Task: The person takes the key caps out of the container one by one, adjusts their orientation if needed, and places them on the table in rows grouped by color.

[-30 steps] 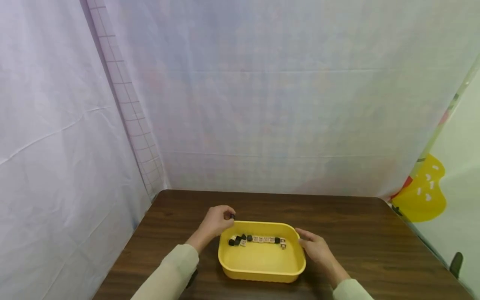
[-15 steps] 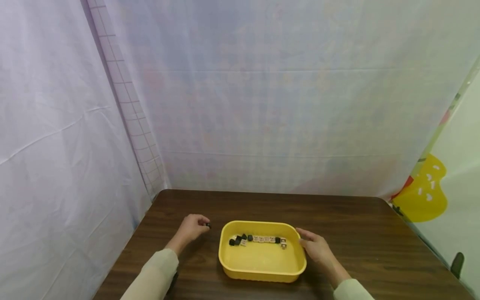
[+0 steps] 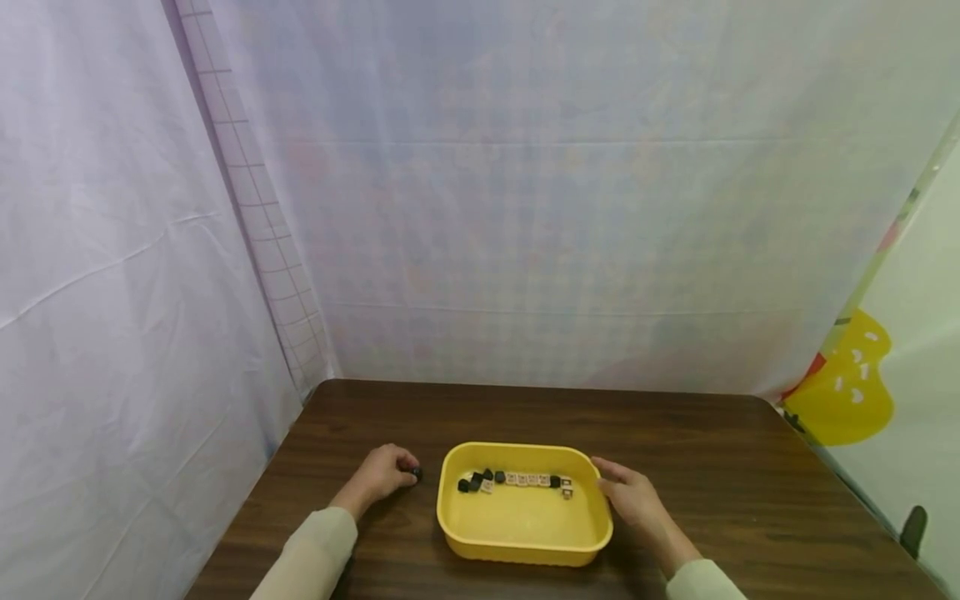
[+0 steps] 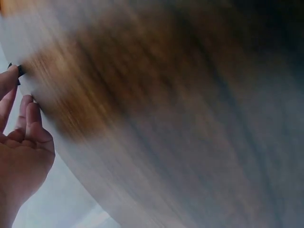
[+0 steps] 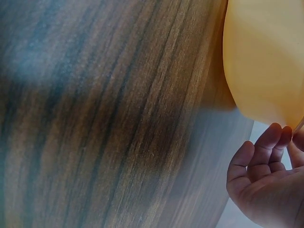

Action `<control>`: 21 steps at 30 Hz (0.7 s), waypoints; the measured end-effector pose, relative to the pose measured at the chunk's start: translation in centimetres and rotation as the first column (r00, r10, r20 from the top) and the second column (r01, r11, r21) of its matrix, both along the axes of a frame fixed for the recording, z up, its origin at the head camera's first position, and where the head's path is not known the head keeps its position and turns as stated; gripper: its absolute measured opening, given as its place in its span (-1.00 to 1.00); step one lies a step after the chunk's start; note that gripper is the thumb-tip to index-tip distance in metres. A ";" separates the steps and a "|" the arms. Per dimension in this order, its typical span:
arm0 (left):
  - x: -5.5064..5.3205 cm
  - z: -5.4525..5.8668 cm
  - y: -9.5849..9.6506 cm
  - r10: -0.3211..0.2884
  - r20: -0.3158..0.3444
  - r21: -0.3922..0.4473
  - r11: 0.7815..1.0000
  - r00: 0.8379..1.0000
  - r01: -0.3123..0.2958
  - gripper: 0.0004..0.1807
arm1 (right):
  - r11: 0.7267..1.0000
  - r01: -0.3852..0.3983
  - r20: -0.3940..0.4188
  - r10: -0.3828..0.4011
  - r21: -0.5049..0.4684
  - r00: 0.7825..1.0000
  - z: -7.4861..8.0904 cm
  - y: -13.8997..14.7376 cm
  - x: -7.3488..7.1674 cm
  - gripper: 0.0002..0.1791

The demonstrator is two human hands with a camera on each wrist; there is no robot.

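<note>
My left hand pinches a small black block-like piece between thumb and fingertips, low over the table left of the yellow tray. In the left wrist view that piece shows only partly at the fingertips. My right hand holds the tray's right rim, thumb and fingers at its edge. The right wrist view has the curled fingers against the tray's outer wall. Along the tray's far side lie a row of white marked pieces and several black pieces.
The dark wooden table extends around the tray on all sides. Pale hanging sheets stand behind it and to the left. A sheet with a yellow print hangs at the right.
My left hand has moved left from above the tray's far left corner, then down toward the table and nearer to me, still pinching the black piece. The right hand and tray have stayed put.
</note>
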State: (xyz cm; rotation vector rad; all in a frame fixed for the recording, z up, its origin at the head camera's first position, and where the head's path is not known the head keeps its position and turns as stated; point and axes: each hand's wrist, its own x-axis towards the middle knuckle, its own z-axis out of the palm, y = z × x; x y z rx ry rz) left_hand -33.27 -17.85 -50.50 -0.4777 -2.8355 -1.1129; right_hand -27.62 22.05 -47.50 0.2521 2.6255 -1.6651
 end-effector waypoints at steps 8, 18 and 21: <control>0.1 0.1 0.1 0.013 -0.001 -0.010 1.000 1.000 -0.013 -0.73 | 0.999 0.008 0.000 -0.008 -0.049 1.000 0.1 0.0 0.3 -0.53; 0.0 0.8 0.5 0.055 -0.012 0.034 0.998 0.998 -0.054 -0.72 | 0.995 -0.002 -0.019 0.001 -0.096 1.000 0.2 -0.1 0.6 -0.53; -0.1 1.4 1.0 0.047 -0.030 0.058 0.997 0.998 -0.045 -0.74 | 0.997 -0.002 -0.018 0.000 -0.083 1.000 0.1 -0.1 0.6 -0.53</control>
